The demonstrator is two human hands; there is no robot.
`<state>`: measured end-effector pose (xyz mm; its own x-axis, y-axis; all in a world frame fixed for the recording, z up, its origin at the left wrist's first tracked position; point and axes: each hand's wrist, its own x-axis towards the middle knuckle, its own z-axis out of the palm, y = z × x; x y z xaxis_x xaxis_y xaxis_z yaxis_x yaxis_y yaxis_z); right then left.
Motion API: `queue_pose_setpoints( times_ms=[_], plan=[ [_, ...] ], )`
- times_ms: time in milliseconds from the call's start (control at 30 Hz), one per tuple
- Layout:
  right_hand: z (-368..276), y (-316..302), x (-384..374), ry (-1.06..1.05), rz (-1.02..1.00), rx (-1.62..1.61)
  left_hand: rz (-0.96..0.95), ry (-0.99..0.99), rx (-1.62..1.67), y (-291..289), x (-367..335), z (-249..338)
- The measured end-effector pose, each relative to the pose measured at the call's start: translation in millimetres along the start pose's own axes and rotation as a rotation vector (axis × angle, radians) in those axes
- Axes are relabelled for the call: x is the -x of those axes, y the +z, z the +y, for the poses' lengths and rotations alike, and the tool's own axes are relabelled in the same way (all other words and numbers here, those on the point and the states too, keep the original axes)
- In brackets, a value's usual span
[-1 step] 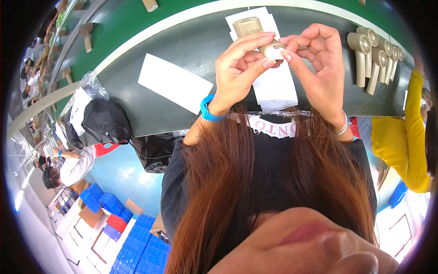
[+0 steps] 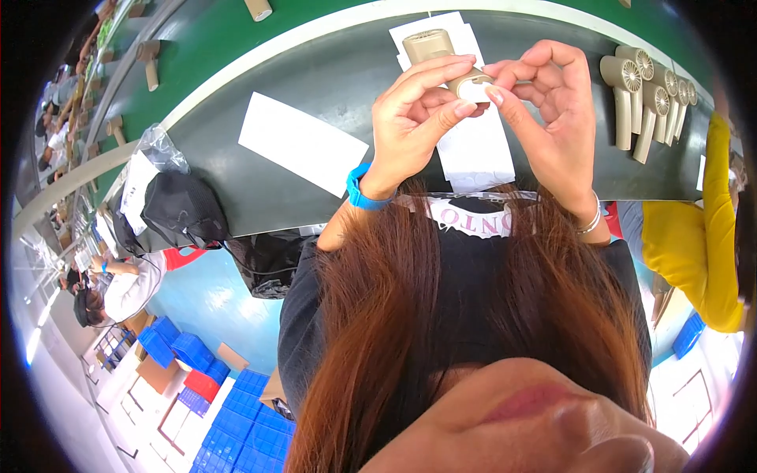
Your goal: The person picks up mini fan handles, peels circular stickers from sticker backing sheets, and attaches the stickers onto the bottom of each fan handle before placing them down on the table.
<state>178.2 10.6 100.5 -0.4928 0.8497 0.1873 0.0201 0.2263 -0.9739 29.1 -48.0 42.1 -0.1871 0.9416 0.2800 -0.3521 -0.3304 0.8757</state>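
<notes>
Left hand (image 2: 414, 118): fingers and thumb wrapped round the fan's handle.
Right hand (image 2: 556, 102): thumb and forefinger at the white end (image 2: 473, 92); can't tell pinch from press, contact half hidden.
Fan (image 2: 426, 45): head just beyond left hand, over paper (image 2: 475, 154); white end between hands.
Crooked end: likely if right thumb loads one edge only.
Handle roll: smooth, rounded; off-axis push could twist it in left hand.
Paper slip: loose sheets on the bench (image 2: 315, 79) could skate if the head bears down.
Spare fans (image 2: 651, 110): right of right hand, well apart; wide swing could knock them.
</notes>
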Motion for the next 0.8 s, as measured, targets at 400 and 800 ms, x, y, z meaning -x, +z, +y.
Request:
queue_pose_setpoints(
  times_ms=[400,800],
  plan=[
    [-1,0,-1,0.033,-0.008,-0.052,-0.011,0.011,0.026,-3,-2,0],
    [-2,0,-1,-0.041,-0.013,-0.035,0.015,-0.050,0.114,-9,-3,-1]
  ],
)
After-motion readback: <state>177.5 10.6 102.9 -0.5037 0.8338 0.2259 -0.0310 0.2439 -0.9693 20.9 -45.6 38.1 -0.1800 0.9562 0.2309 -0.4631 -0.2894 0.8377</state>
